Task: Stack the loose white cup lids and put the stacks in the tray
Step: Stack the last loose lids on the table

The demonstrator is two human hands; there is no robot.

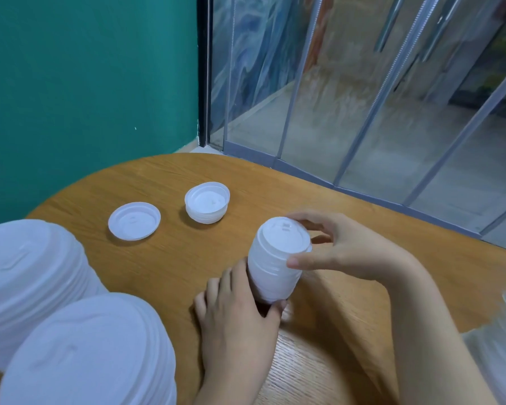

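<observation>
A: Which step do I see?

B: I think stacking is in hand. My left hand (pixel 234 305) curls its fingers round the bottom of the held stack (pixel 276 260), and my right hand (pixel 342 249) pinches its top. It is tilted above the counter (pixel 173 258).

A: And next?

B: Beyond the held stack lie a single lid (pixel 134 220) and a short stack (pixel 207 206); I would add them. I cannot see the tray.

A: The room?

B: A wooden round counter, with a green wall (pixel 85 83) and plastic strip curtain (pixel 362 97) behind.
</observation>
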